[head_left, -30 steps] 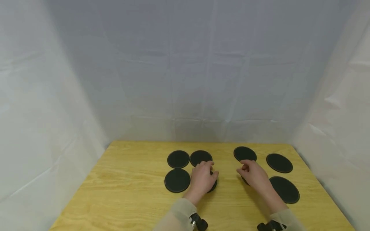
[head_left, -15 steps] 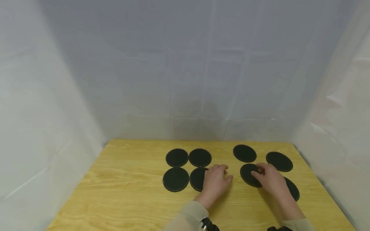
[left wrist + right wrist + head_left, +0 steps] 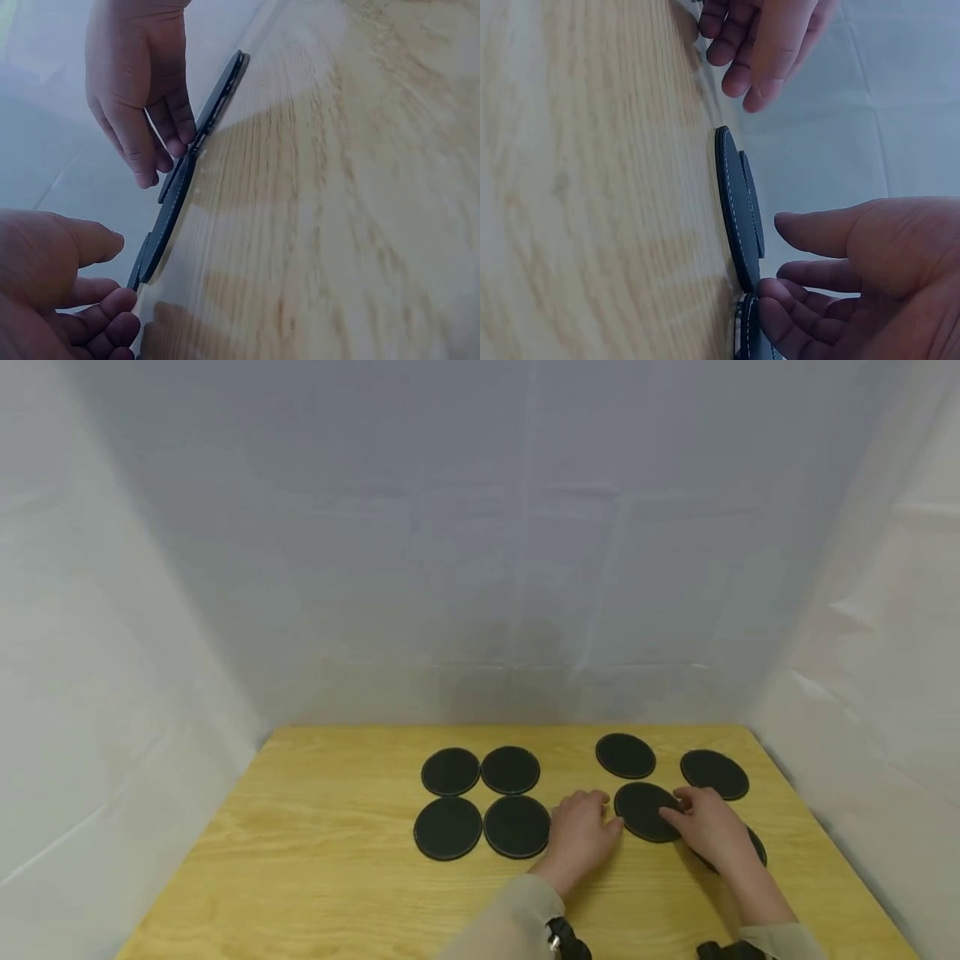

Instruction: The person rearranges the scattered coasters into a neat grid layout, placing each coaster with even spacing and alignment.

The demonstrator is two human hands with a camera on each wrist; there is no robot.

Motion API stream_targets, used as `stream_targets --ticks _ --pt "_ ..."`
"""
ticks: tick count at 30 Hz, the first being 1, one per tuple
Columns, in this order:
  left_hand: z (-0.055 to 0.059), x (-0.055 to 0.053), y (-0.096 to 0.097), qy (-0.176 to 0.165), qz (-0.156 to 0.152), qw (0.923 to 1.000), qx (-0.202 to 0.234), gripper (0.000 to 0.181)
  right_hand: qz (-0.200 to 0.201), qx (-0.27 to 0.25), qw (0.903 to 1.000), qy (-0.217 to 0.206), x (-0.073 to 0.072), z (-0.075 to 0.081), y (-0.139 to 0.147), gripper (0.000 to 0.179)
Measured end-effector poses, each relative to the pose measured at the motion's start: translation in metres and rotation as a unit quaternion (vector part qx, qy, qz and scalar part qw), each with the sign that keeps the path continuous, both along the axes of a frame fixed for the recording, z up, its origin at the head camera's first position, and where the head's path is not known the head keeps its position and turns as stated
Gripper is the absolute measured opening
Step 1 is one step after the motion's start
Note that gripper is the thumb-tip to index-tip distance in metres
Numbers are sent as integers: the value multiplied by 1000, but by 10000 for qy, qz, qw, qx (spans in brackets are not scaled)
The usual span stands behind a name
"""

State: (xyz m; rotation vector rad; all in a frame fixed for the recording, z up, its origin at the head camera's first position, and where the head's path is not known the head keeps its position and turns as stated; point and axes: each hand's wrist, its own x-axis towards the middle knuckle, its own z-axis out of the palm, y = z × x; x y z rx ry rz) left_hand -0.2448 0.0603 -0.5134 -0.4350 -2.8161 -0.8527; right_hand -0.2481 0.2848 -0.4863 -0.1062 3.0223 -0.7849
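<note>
Round black coasters with light edge stitching lie flat on the wooden table. My left hand point(image 3: 581, 837) is low over the table between two groups of them, beside the front right coaster point(image 3: 516, 827) of the left group. Its fingers are loosely bent and hold nothing. My right hand point(image 3: 714, 828) reaches over the right edge of another coaster point(image 3: 645, 812), with fingertips right at that edge. In the right wrist view its thumb point(image 3: 817, 231) stands apart from the fingers. This hand partly hides the coaster point(image 3: 757, 846) behind it.
Three more coasters of the left group, such as the front left one point(image 3: 447, 828), lie close together in a square. Two others, the back coaster point(image 3: 626, 755) and the back right coaster point(image 3: 715, 774), lie farther off. White sheeting point(image 3: 480, 543) encloses the wooden table point(image 3: 315, 860).
My left hand has moved right, off the front right coaster of the left group, uncovering it. My right hand has also shifted right, revealing most of the coaster at its fingertips.
</note>
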Motion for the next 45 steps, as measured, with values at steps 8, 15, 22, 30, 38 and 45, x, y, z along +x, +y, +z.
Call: stream_targets --ticks 8,15,22,30,38,45 --pt "0 -5 9 -194 230 9994 -193 31 -3 103 9999 39 -4 -5 0 55" --pt "-6 -9 17 -135 546 9966 -594 35 9 124 9999 118 -3 -8 2 49" --pt "-5 -6 26 -107 837 9942 -660 42 47 100 9999 99 -4 -10 4 44" --pt "-7 -5 29 -40 903 9945 -529 40 113 -91 9999 -48 -6 -11 5 44" --pt "-11 -6 28 103 874 9951 -451 37 171 -120 9997 -155 -8 -9 6 49" --pt "-10 -7 24 -70 788 9967 -189 38 155 -55 9999 -50 -4 -8 3 42"
